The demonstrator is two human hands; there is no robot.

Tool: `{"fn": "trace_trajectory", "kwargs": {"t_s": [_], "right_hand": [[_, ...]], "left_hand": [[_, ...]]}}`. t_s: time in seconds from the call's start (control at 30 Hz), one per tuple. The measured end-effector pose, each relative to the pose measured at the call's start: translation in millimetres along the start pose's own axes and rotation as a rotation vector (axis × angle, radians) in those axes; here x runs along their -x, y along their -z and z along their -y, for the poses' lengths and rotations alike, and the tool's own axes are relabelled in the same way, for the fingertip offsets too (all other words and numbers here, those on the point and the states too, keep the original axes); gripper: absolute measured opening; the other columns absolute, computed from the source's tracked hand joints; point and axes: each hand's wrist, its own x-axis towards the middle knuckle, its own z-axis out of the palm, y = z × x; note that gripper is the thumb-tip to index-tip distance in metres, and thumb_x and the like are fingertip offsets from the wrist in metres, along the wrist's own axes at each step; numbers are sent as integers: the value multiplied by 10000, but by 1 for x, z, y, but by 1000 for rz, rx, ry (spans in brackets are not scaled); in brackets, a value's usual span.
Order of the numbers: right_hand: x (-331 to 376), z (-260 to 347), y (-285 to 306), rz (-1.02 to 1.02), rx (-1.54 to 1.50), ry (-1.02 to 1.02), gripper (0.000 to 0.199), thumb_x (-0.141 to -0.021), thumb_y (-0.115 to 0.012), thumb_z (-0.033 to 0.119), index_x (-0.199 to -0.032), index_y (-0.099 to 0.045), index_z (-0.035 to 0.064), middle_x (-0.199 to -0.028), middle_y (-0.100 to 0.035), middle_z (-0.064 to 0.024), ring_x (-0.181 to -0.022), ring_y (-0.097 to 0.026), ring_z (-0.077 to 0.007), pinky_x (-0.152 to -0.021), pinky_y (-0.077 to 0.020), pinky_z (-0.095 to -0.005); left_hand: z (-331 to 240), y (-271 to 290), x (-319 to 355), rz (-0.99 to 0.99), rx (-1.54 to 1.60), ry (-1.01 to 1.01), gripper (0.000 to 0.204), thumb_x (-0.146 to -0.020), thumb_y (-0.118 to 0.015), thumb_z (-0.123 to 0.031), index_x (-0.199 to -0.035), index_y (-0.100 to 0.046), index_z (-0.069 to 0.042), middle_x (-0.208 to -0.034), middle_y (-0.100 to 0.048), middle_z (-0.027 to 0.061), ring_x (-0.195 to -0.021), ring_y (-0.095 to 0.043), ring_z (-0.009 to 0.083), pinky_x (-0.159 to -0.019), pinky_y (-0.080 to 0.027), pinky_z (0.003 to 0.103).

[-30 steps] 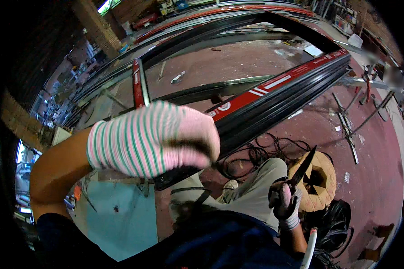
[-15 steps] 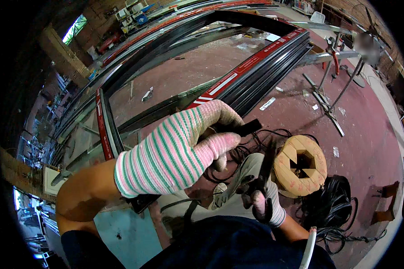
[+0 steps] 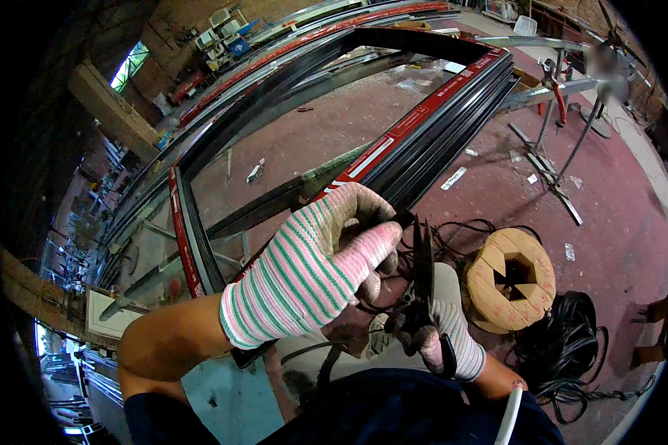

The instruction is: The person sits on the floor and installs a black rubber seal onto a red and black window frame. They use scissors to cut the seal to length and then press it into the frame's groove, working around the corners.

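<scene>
Left hand (image 3: 315, 271) pinched a small black strip (image 3: 404, 219) near the black frame (image 3: 453, 124); right hand (image 3: 445, 337) gripped dark shears (image 3: 424, 278), tips upward beside the strip. Neat work seemed to call for a steady strip and left hand clear of the blades.

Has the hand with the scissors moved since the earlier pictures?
Yes. The right hand has moved left, away from the tan roll: its scissors, overlapping the roll in view a second ago, now stand beside the left hand.

The light is dim; a window (image 3: 129, 65) glows upper left; straight lines bend toward black corners.
</scene>
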Motion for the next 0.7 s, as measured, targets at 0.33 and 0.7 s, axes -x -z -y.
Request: {"fn": "trace_trajectory", "kwargs": {"t_s": [0.33, 0.7], "right_hand": [[-6, 14, 1, 74, 253, 222, 441, -909, -691, 403, -993, -596, -19, -792, -653, -53, -723, -625, -105, -637, -513, -243], [-6, 17, -2, 122, 204, 134, 632, -845, -713, 544, -1103, -618, -25, -892, -659, -33, -798, -580, -69, -700, -483, -229]], "left_hand": [[10, 5, -2, -9, 33, -27, 173, -987, -549, -153, -1101, -499, -35, -821, -614, 59, -604, -597, 95, -508, -460, 205], [11, 7, 0, -34, 56, -122, 151, -969, -600, -125, -1081, -553, -36, -799, -586, 14, -620, -550, 60, -562, -482, 214]]}}
